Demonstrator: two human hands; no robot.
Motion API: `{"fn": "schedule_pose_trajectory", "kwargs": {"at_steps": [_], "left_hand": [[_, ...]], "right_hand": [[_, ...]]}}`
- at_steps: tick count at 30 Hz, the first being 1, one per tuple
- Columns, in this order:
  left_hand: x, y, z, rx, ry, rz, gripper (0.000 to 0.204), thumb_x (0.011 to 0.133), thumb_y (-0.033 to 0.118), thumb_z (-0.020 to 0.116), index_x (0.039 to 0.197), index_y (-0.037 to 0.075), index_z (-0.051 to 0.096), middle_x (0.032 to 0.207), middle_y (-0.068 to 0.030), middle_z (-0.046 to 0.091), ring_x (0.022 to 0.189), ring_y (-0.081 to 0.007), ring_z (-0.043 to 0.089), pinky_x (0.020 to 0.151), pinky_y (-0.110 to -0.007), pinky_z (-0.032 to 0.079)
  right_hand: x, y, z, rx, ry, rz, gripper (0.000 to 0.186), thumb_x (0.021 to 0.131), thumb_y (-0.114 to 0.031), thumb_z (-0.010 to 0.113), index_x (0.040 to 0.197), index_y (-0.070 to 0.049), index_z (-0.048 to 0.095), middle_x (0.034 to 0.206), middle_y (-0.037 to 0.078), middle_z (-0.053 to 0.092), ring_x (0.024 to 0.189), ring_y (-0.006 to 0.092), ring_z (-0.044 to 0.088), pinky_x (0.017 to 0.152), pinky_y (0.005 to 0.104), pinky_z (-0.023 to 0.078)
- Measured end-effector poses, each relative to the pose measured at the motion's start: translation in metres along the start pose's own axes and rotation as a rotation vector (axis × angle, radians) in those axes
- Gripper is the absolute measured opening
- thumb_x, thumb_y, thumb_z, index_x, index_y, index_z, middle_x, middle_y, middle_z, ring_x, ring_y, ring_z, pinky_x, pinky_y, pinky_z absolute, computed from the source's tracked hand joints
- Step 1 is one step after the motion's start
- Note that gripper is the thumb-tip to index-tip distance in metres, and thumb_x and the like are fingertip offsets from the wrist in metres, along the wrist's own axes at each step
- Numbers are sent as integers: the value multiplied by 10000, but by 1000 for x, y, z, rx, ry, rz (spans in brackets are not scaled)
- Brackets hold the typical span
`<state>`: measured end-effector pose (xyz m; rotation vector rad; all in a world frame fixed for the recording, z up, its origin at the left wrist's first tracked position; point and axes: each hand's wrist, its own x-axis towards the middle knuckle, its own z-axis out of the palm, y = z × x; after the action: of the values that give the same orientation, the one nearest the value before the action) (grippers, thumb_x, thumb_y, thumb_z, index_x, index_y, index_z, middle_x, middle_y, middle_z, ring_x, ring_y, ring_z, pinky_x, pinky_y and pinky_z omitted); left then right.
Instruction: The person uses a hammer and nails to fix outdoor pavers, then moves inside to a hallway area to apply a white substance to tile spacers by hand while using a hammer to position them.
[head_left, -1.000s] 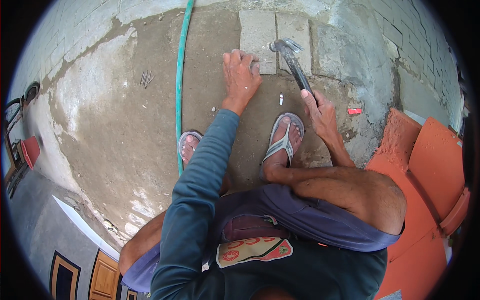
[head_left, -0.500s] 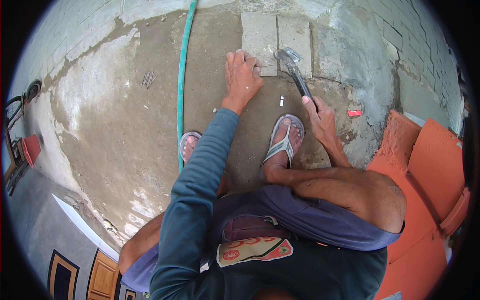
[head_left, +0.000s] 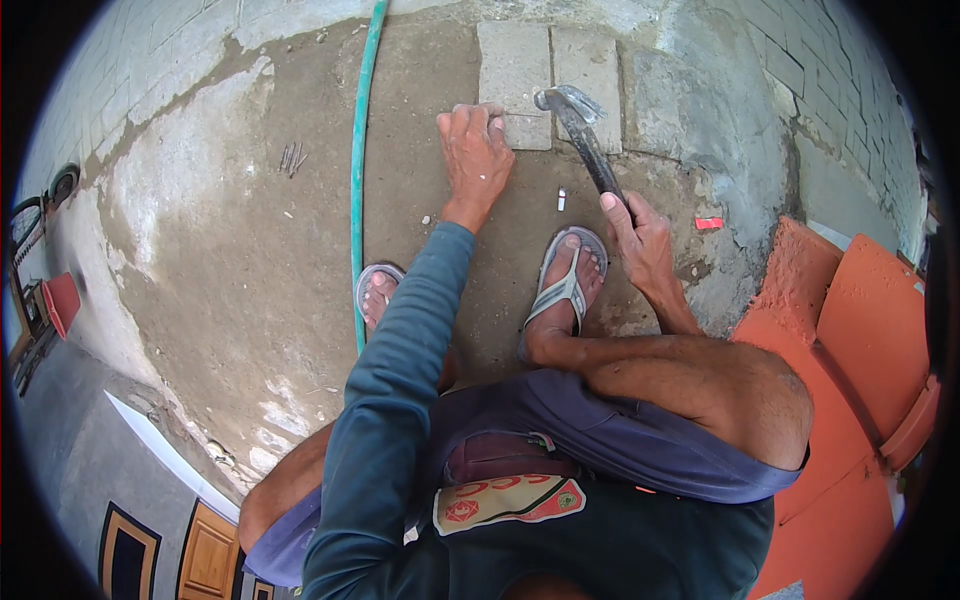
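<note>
My right hand (head_left: 643, 238) is wrapped round the dark handle of a claw hammer (head_left: 588, 142). Its metal head is over the pale concrete slabs. Bent fingers of my left hand (head_left: 474, 160) pinch a thin nail (head_left: 522, 115), its shaft showing past the fingertips over the left slab (head_left: 515, 65); the rest is hidden by the fingers. Beside that slab lies a second slab (head_left: 588, 85), partly behind the hammer head. A small pile of nails (head_left: 292, 158) rests on the ground at the left.
A green hose (head_left: 361, 150) runs along the ground left of my left hand. A small white piece (head_left: 562, 199) lies near my right foot, and a red scrap (head_left: 709, 223) is farther right. Orange painted masonry (head_left: 830, 370) stands on the right.
My left hand has shifted slightly left, and more of the nail shows. The hammer head has moved a little left and away from me.
</note>
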<state>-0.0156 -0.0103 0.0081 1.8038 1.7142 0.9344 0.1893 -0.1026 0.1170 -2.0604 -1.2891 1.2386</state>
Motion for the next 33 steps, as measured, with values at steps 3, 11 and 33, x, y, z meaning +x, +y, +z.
{"fn": "schedule_pose_trajectory", "kwargs": {"at_steps": [3, 11, 33], "left_hand": [[5, 2, 4, 16, -4, -15, 171, 858, 51, 598, 1015, 45, 666, 952, -146, 603, 919, -333, 508, 857, -428, 393], [14, 2, 9, 73, -55, -55, 180, 835, 96, 659, 1010, 53, 670, 941, -136, 599, 930, -318, 505, 854, -421, 400], [21, -1, -11, 65, -90, 132, 83, 860, 140, 655, 925, 99, 688, 928, -80, 580, 984, -276, 516, 811, -410, 433]], "right_hand": [[3, -3, -3, 7, 7, 16, 407, 974, -390, 614, 948, 13, 662, 569, 34, 510, 536, 106, 470, 494, 302, 390], [5, 0, -3, -7, 25, -5, 419, 974, -402, 609, 964, 14, 660, 564, 40, 515, 525, 117, 478, 494, 308, 394], [20, 41, 9, 6, 20, 25, 492, 998, -446, 555, 714, -45, 569, 559, -8, 477, 497, 82, 425, 462, 279, 329]]}}
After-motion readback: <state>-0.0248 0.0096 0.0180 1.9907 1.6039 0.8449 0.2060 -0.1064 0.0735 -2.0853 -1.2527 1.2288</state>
